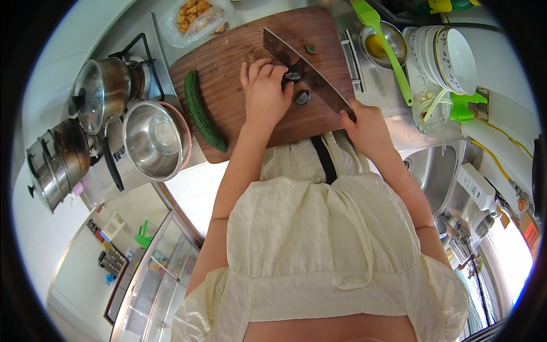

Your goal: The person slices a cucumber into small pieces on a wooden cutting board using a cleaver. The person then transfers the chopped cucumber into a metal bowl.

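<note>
A broad cleaver [314,77] is held by its handle in my right hand [368,126], its blade slanting up and left over the wooden cutting board [239,51]. My left hand [267,89] rests on the board beside the blade, its fingertips and thumb on a dark, shiny piece of food [292,77], which looks like preserved egg. Another dark, rounded piece [302,97] lies just below it, near the blade. Beyond the cleaver sits a small dark bit [310,49]. A whole cucumber [203,113] lies along the board's left side, apart from my hands.
Left of the board are a steel bowl [149,141], a lidded saucepan [102,92] and a stacked pot [60,162]. A bag of fried food [194,21] lies behind. To the right are a green silicone brush [384,42], a small metal bowl [395,38], stacked bowls [461,60] and a sink [431,179].
</note>
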A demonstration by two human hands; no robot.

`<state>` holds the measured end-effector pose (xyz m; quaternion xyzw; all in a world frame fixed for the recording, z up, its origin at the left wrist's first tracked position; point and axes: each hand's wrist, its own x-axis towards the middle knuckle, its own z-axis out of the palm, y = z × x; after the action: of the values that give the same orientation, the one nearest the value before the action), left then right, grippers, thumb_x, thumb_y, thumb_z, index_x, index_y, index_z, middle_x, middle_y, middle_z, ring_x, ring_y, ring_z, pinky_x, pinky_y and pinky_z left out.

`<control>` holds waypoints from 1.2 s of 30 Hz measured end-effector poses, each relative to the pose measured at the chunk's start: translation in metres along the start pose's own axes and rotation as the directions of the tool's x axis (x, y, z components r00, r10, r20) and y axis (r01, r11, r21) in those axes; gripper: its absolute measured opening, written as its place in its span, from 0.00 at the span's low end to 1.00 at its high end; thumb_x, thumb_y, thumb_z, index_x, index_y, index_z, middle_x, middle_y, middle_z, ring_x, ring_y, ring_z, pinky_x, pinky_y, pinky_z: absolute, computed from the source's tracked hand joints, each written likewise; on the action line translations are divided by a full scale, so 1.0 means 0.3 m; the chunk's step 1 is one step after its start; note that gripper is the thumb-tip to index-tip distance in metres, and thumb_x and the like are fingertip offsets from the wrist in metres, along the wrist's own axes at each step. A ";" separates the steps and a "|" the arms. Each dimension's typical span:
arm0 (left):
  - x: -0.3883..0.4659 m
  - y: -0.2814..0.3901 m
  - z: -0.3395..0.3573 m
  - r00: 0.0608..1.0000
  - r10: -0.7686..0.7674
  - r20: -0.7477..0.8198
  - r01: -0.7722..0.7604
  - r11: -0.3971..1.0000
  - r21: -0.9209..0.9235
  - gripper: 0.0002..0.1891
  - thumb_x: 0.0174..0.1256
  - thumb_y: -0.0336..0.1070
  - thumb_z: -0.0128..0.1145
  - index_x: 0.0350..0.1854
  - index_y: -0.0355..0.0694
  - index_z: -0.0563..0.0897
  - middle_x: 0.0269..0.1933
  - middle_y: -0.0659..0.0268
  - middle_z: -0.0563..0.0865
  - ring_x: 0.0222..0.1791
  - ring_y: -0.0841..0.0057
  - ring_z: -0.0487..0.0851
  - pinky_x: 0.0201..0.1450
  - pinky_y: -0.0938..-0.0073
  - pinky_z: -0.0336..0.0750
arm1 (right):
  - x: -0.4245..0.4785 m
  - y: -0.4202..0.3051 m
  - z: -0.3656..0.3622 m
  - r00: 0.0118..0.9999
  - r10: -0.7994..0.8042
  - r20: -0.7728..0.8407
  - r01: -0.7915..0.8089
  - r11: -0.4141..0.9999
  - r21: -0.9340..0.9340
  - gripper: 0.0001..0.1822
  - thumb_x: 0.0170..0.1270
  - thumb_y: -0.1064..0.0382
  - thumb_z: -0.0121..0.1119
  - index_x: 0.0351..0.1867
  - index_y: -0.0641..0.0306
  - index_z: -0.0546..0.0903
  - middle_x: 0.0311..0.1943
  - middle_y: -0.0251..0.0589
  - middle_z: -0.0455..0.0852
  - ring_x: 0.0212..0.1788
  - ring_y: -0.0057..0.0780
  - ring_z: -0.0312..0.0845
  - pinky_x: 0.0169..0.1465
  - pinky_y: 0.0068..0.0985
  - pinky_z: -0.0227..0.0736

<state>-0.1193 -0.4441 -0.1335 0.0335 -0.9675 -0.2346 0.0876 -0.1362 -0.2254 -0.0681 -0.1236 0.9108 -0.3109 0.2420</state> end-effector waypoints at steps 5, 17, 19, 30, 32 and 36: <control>-0.004 -0.006 0.005 1.000 0.002 -0.013 -0.002 1.000 -0.016 0.14 0.49 0.36 0.70 0.40 0.44 0.84 0.45 0.63 0.85 0.59 0.64 0.76 0.71 0.51 0.56 | -0.012 -0.012 -0.013 0.997 -0.052 -0.054 0.053 0.998 0.018 0.08 0.61 0.65 0.56 0.30 0.69 0.75 0.27 0.58 0.82 0.31 0.57 0.79 0.37 0.46 0.74; -0.012 -0.015 0.028 0.997 -0.017 -0.076 0.015 0.999 -0.031 0.12 0.50 0.36 0.71 0.38 0.44 0.84 0.40 0.65 0.86 0.56 0.66 0.78 0.70 0.53 0.59 | -0.038 -0.026 -0.020 0.992 -0.108 -0.064 0.106 0.994 -0.025 0.07 0.60 0.67 0.58 0.30 0.68 0.74 0.26 0.55 0.81 0.30 0.56 0.79 0.34 0.45 0.73; -0.012 -0.016 0.030 0.997 -0.015 -0.080 0.012 0.999 -0.034 0.12 0.50 0.36 0.71 0.37 0.44 0.84 0.39 0.65 0.86 0.56 0.66 0.78 0.70 0.53 0.59 | -0.038 -0.025 -0.019 0.992 -0.108 -0.059 0.106 0.994 -0.032 0.07 0.60 0.67 0.58 0.30 0.68 0.74 0.26 0.54 0.81 0.30 0.56 0.79 0.35 0.45 0.74; -0.012 -0.018 0.033 0.997 -0.011 -0.072 0.008 0.999 -0.042 0.11 0.50 0.36 0.70 0.36 0.44 0.84 0.38 0.66 0.86 0.54 0.65 0.79 0.70 0.53 0.59 | -0.029 -0.014 -0.023 0.994 -0.105 0.010 0.106 0.990 -0.096 0.07 0.61 0.66 0.55 0.31 0.68 0.74 0.28 0.55 0.82 0.31 0.58 0.79 0.37 0.49 0.74; -0.012 -0.017 0.033 0.997 -0.012 -0.072 0.009 0.999 -0.042 0.11 0.50 0.36 0.71 0.36 0.44 0.84 0.38 0.66 0.86 0.54 0.64 0.79 0.69 0.53 0.60 | -0.019 -0.010 -0.017 0.995 -0.090 0.048 0.096 0.984 -0.151 0.07 0.62 0.65 0.55 0.31 0.68 0.74 0.28 0.56 0.83 0.32 0.58 0.79 0.37 0.49 0.73; -0.007 -0.016 0.030 0.998 -0.013 -0.068 0.010 0.999 -0.045 0.12 0.50 0.36 0.71 0.36 0.44 0.84 0.38 0.65 0.86 0.53 0.65 0.79 0.69 0.54 0.60 | -0.003 -0.007 0.007 0.995 -0.056 0.084 0.075 0.968 -0.241 0.08 0.62 0.65 0.54 0.31 0.68 0.75 0.28 0.57 0.83 0.32 0.58 0.79 0.38 0.49 0.74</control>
<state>-0.1187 -0.4440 -0.1438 0.0450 -0.9583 -0.2554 0.1198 -0.1341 -0.2277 -0.0678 -0.1942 0.9276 -0.1995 0.2493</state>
